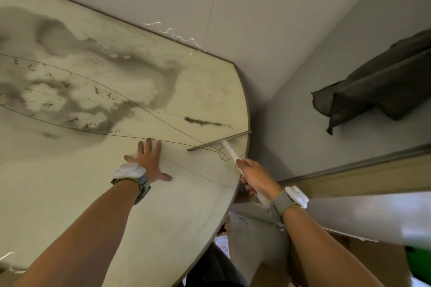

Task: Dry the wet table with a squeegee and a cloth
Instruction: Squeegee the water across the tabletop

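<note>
Meanwhile the right hand [255, 178] is gripping the white handle of the squeegee [229, 149], fingers curled round it — its blade is lying on the table [163, 216] just ahead of that grip, near the rounded edge. Left of it, the left hand [149, 161] is pressing flat, fingers spread. Beyond the blade, water [88, 91] is pooling — a dark cloth [382, 86] is lying well off right.

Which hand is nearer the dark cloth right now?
Right. The right hand grips the squeegee handle at the edge of the table, below-left of the cloth; the left hand lies flat on the tabletop, farther left.
</note>
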### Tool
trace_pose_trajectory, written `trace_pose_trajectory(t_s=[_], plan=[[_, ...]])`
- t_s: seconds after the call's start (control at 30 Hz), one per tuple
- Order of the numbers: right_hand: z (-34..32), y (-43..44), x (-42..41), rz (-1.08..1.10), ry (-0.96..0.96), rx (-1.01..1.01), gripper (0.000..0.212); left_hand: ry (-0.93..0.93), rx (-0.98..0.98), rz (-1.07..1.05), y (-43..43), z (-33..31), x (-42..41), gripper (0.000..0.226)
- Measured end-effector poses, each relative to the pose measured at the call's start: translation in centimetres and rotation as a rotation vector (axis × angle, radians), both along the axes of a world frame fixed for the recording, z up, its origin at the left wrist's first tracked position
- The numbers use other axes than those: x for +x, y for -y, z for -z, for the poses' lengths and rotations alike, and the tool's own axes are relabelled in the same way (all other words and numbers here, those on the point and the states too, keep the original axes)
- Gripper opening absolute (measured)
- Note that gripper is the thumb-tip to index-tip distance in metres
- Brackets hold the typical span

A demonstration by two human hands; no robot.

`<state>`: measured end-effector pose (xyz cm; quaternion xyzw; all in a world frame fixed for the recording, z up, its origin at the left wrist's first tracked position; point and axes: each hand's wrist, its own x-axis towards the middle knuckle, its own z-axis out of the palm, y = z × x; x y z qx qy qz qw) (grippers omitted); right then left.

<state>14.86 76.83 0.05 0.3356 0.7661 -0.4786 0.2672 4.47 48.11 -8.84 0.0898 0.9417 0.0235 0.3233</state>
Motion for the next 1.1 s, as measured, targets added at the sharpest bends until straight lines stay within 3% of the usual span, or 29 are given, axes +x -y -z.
trace_pose_trajectory(t_s=[0.3,0.53,0.67,0.87,1.1], plan=[[0.8,4.4,-10.8,-0.321,-0.05,-0.007,0.036,0.015,-0.012,-0.061,3.2,0.2,0.0,0.139],[-0.2,-0.2,-6.6,-0.249,-0.028,0.085,0.029,-0.034,0.023,-0.028,4.1,0.9,-0.2,0.144],[0.6,-0.1,-7.0,-0.256,-0.029,0.076,0.027,-0.011,0.065,-0.032,4.5,0.6,-0.5,0.136],[1.6,4.8,-14.3,-0.411,-0.056,0.022,0.035,-0.06,0.187,-0.172,6.8,-0.3,0.0,0.113],[1.2,10.1,-20.6,-0.614,-0.065,0.029,0.033,-0.11,0.156,-0.296,9.5,-0.3,0.9,0.112]])
